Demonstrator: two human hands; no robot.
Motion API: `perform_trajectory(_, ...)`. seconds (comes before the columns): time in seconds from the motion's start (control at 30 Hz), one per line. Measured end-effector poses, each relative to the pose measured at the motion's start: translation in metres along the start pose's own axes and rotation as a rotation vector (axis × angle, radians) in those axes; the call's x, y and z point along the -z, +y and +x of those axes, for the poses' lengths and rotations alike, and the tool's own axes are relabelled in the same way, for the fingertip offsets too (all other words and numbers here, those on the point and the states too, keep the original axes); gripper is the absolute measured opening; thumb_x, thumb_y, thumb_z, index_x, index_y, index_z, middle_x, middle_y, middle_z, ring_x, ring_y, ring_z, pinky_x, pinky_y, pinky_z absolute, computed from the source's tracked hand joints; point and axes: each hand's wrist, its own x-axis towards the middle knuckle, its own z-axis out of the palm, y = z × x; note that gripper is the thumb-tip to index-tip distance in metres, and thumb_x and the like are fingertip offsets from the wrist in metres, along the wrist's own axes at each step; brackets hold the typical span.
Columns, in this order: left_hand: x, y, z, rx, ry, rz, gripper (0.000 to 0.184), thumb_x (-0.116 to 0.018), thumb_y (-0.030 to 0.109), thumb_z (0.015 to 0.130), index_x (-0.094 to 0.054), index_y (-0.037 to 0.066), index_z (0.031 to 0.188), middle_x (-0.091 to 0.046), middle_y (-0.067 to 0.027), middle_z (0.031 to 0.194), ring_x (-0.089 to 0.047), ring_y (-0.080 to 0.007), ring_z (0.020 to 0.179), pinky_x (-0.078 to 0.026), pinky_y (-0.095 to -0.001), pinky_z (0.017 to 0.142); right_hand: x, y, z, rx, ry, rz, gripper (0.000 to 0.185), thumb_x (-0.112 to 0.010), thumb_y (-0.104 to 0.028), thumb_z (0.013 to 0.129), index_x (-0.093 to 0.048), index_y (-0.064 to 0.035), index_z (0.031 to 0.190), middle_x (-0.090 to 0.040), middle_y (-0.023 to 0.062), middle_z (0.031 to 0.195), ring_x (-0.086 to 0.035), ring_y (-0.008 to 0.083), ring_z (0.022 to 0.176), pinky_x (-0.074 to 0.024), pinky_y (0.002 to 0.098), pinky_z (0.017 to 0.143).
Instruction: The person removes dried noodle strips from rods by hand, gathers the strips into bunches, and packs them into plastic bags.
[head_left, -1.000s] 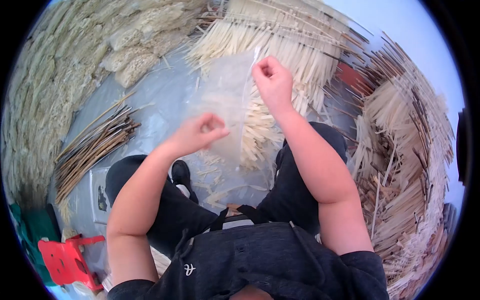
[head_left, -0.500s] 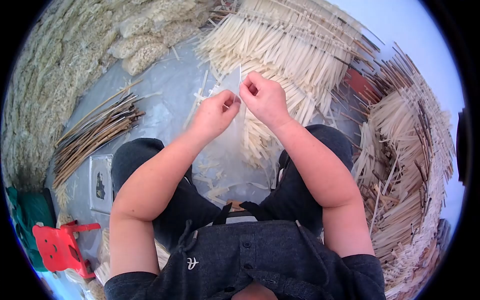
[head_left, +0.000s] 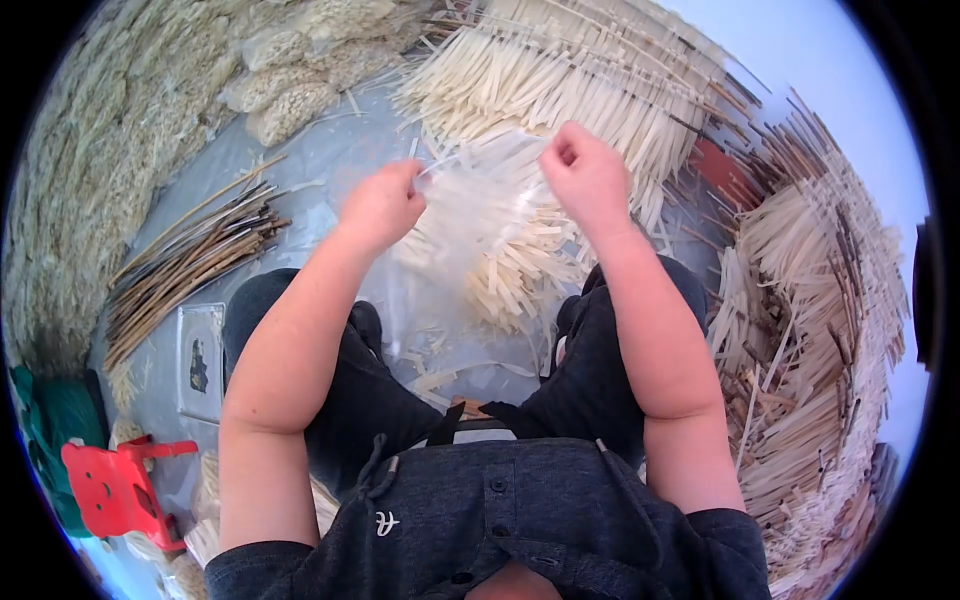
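Observation:
Between my hands a clear plastic bag (head_left: pixel 470 205) is stretched wide, its top edge running from one hand to the other. My left hand (head_left: pixel 385 205) pinches the left end of that edge, fingers closed. My right hand (head_left: pixel 588 178) grips the right end, thumb against curled fingers. Pale flat strips (head_left: pixel 525 265) lie under and behind the bag and show through the film in part. The bag's lower part is blurred and hard to make out.
Dried strips hang on sticks (head_left: pixel 590 75) at the back, with more heaped on the right (head_left: pixel 800 350). Loose brown sticks (head_left: pixel 195 265) lie at left near a clear plastic tray (head_left: pixel 203 390). Bagged strips (head_left: pixel 120 130) rise beyond. A red stool (head_left: pixel 120 490) stands lower left.
My hands have moved apart, the left one leftward and the right one up and to the right. The bag, narrow and close between them before, is now spread out.

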Motion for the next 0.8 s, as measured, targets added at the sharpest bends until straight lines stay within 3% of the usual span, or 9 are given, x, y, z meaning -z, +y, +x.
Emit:
perform_trajectory(0.13,-0.006,-0.007,0.0,0.098,-0.021,-0.023,0.021,-0.059,0.017,0.087,-0.063,0.008,0.105,-0.065,-0.0123,0.085,-0.065,-0.0243,0.079,-0.052,-0.0362,0.072,0.006,0.006,0.009,-0.02,0.027,-0.236,0.011,-0.062,-0.016,0.078,-0.058,-0.0062,0.08,-0.063,0.0083,0.07,-0.06,0.0285,0.065,-0.0487,0.038,0.064)
perform_trajectory(0.2,0.007,0.019,-0.007,0.175,-0.095,-0.215,0.022,-0.058,0.017,0.088,-0.064,0.009,0.107,-0.066,-0.014,0.089,-0.065,-0.0264,0.08,-0.051,-0.0373,0.073,-0.004,-0.008,0.002,0.658,0.359,-0.214,0.02,-0.062,-0.019,0.08,-0.059,-0.0049,0.093,-0.065,0.0124,0.088,-0.061,0.0327,0.082,-0.0486,0.0403,0.074)
perform_trajectory(0.27,0.009,0.025,-0.009,0.251,-0.17,-0.407,0.023,-0.057,0.017,0.088,-0.065,0.009,0.108,-0.067,-0.0157,0.093,-0.064,-0.0286,0.08,-0.051,-0.0383,0.075,-0.024,-0.016,-0.018,0.723,-0.217,0.037,0.041,-0.062,-0.025,0.08,-0.058,-0.0052,0.116,-0.063,0.0162,0.111,-0.059,0.034,0.103,-0.0465,0.0407,0.086)
perform_trajectory(0.3,0.004,0.02,-0.011,0.028,-0.028,-0.364,0.024,-0.055,0.017,0.088,-0.066,0.011,0.109,-0.067,-0.0167,0.093,-0.064,-0.0318,0.084,-0.051,-0.041,0.076,-0.032,-0.02,-0.02,0.726,-0.224,0.039,0.041,-0.062,-0.025,0.08,-0.058,-0.0052,0.116,-0.063,0.0162,0.111,-0.059,0.034,0.103,-0.0465,0.0407,0.086)
perform_trajectory(0.37,0.006,0.002,-0.014,-0.172,0.126,-0.31,0.026,-0.054,0.018,0.087,-0.067,0.013,0.109,-0.067,-0.0177,0.094,-0.064,-0.035,0.088,-0.051,-0.0437,0.078,-0.05,-0.026,-0.019,0.213,-1.018,-0.157,0.059,-0.064,-0.039,0.082,-0.05,-0.009,0.132,-0.063,0.0197,0.113,-0.058,0.0381,0.107,-0.0461,0.0431,0.09)
perform_trajectory(0.47,0.042,-0.035,0.004,0.031,0.046,-0.03,0.027,-0.055,0.015,0.088,-0.068,0.016,0.112,-0.065,-0.017,0.09,-0.063,-0.0307,0.086,-0.049,-0.0398,0.08,-0.091,-0.005,0.002,0.426,-1.208,-0.374,0.073,-0.065,-0.044,0.082,-0.038,-0.0133,0.143,-0.062,0.0236,0.115,-0.057,0.0386,0.111,-0.0442,0.0416,0.097)
perform_trajectory(0.57,0.079,-0.063,0.022,-0.002,0.313,0.016,0.026,-0.054,0.018,0.089,-0.071,0.021,0.109,-0.063,-0.0167,0.09,-0.061,-0.0319,0.09,-0.049,-0.0398,0.082,-0.112,-0.051,0.015,0.302,-0.633,-0.326,0.079,-0.066,-0.047,0.082,-0.03,-0.019,0.147,-0.045,0.0262,0.137,-0.046,0.0412,0.124,-0.0398,0.0446,0.103)
perform_trajectory(0.63,0.126,-0.066,0.03,-0.083,0.409,0.003,0.028,-0.056,0.012,0.09,-0.069,0.016,0.115,-0.063,-0.0065,0.092,-0.055,-0.0164,0.079,-0.046,-0.0284,0.079,-0.128,-0.078,0.025,0.524,-0.339,-0.185,0.076,-0.066,-0.047,0.081,-0.034,-0.0223,0.146,-0.036,0.0248,0.144,-0.041,0.0425,0.128,-0.0386,0.0461,0.104)
perform_trajectory(0.8,0.169,-0.007,0.014,-0.183,0.549,-0.027,0.023,-0.058,0.003,0.086,-0.071,0.005,0.104,-0.055,-0.0016,0.08,-0.052,-0.0099,0.073,-0.041,-0.0232,0.066,-0.163,-0.103,0.035,0.66,-0.278,0.3,0.062,-0.065,-0.034,0.083,-0.042,-0.0204,0.139,-0.043,0.0204,0.139,-0.047,0.0371,0.124,-0.0422,0.0425,0.1)
